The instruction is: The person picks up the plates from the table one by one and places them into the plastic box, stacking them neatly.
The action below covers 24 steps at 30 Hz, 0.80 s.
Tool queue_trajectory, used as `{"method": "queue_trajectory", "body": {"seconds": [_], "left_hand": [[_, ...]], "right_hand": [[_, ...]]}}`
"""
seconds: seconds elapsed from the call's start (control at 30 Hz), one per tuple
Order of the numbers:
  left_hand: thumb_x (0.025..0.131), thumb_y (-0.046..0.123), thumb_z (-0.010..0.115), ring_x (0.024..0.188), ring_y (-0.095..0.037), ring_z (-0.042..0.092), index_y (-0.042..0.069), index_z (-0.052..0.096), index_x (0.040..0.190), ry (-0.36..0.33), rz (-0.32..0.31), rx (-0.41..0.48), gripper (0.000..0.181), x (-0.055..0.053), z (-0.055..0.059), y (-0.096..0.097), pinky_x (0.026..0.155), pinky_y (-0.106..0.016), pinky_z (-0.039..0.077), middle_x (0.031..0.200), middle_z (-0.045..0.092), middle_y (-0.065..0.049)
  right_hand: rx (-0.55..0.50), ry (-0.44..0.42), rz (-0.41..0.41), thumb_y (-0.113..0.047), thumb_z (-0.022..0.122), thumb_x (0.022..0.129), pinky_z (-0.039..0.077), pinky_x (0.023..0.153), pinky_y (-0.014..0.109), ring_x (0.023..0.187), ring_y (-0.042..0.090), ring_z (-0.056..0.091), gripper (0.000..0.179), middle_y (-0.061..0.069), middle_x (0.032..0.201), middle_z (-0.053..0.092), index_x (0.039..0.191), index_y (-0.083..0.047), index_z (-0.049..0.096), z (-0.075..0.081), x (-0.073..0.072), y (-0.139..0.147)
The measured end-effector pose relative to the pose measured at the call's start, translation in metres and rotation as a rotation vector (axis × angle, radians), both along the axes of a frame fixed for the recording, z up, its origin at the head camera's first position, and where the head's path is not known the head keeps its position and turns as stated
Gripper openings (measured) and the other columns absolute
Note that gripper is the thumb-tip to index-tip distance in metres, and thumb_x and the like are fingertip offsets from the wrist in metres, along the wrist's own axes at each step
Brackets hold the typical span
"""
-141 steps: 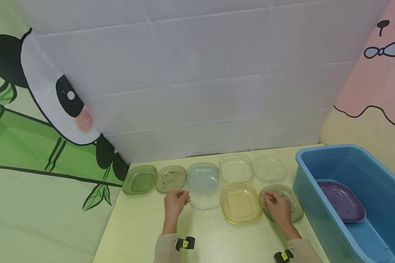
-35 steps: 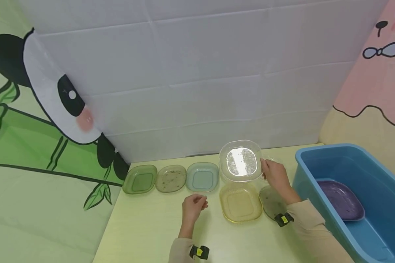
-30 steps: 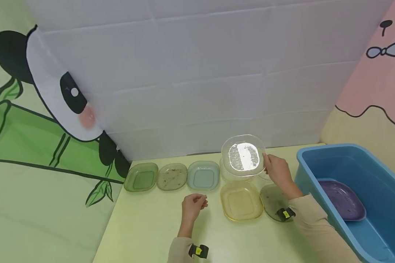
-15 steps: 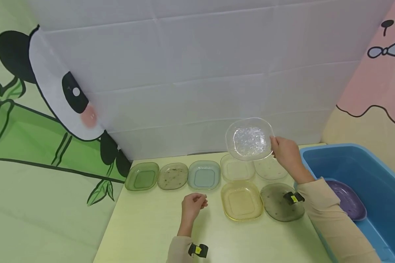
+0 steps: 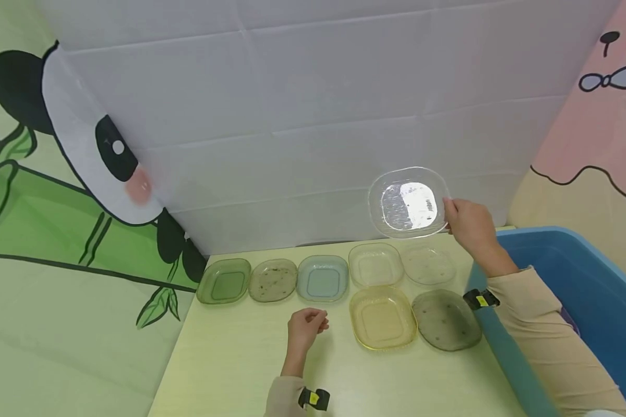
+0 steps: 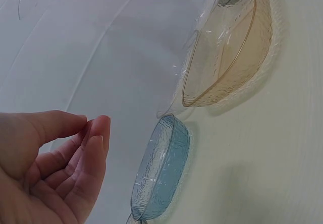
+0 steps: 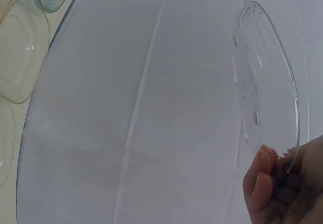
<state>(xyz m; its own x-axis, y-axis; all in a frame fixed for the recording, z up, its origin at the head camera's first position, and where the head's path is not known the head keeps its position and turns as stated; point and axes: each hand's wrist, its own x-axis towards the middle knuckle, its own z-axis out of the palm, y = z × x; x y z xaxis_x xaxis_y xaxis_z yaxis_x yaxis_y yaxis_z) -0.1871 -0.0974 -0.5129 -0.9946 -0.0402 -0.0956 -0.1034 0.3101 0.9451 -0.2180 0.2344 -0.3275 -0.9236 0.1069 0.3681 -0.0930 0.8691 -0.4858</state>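
My right hand [image 5: 472, 226] pinches the right edge of a clear plate [image 5: 409, 202], raised and tilted in front of the white back cloth. In the right wrist view the clear plate [image 7: 267, 77] stands nearly edge-on, thumb and fingers at its lower rim. My left hand [image 5: 305, 330] hovers over the table just in front of the light blue plate [image 5: 322, 278]. Its fingers are loosely curled and hold nothing, as the left wrist view shows of the hand [image 6: 60, 163]. A yellow plate [image 5: 383, 318] and a grey-green speckled plate [image 5: 447, 320] lie to its right.
Along the table's back lie a green plate [image 5: 224, 281], a speckled plate [image 5: 273, 280] and two clear plates, one squarish [image 5: 377, 264], one rounder [image 5: 428, 265]. A deep blue tub [image 5: 511, 336] stands at the right; my right sleeve hides most of a purple plate [image 5: 570, 321] inside.
The clear plate, earlier lying in front of the light blue plate, is now in my right hand and has risen to the right. The left hand shifted right, then stayed put.
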Motion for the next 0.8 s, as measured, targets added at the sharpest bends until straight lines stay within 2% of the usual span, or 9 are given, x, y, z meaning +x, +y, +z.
{"method": "queue_trajectory", "body": {"seconds": [0.17,0.37,0.6,0.8], "left_hand": [[0.085,0.009,0.062,0.060,-0.011,0.064,-0.008,0.067,0.088,-0.008,0.000,-0.002,0.019,0.003,-0.005,-0.002,0.059,-0.023,0.055,0.072,0.069,-0.013],[0.085,0.010,0.062,0.061,-0.012,0.065,-0.009,0.067,0.089,-0.017,0.001,-0.005,0.020,0.003,-0.007,-0.006,0.060,-0.024,0.055,0.073,0.069,-0.014],[0.085,0.009,0.062,0.061,-0.011,0.065,-0.008,0.067,0.089,-0.020,0.011,-0.004,0.018,0.001,-0.006,-0.008,0.060,-0.024,0.056,0.073,0.069,-0.014],[0.085,0.009,0.061,0.060,-0.009,0.064,-0.010,0.066,0.090,-0.032,0.004,0.000,0.020,0.000,-0.009,-0.009,0.059,-0.023,0.055,0.073,0.069,-0.014]], "right_hand": [[-0.014,-0.020,0.008,-0.028,0.032,0.100,0.033,0.049,0.028,0.051,0.023,0.050,0.048,0.012,0.059,0.061,0.068,-0.001,0.055,0.001,0.001,0.008],[-0.107,-0.174,0.080,-0.036,0.031,0.100,0.041,0.051,0.027,0.053,0.013,0.052,0.053,0.002,0.057,0.059,0.071,-0.002,0.058,0.007,0.002,0.015],[-0.149,-0.323,0.167,-0.037,0.033,0.099,0.047,0.053,0.027,0.056,0.009,0.057,0.050,0.002,0.062,0.059,0.074,-0.001,0.057,0.009,0.004,0.039],[-0.152,-0.409,0.163,-0.041,0.033,0.099,0.047,0.054,0.027,0.058,0.009,0.058,0.052,0.000,0.064,0.059,0.074,-0.002,0.058,0.008,0.008,0.060]]}}
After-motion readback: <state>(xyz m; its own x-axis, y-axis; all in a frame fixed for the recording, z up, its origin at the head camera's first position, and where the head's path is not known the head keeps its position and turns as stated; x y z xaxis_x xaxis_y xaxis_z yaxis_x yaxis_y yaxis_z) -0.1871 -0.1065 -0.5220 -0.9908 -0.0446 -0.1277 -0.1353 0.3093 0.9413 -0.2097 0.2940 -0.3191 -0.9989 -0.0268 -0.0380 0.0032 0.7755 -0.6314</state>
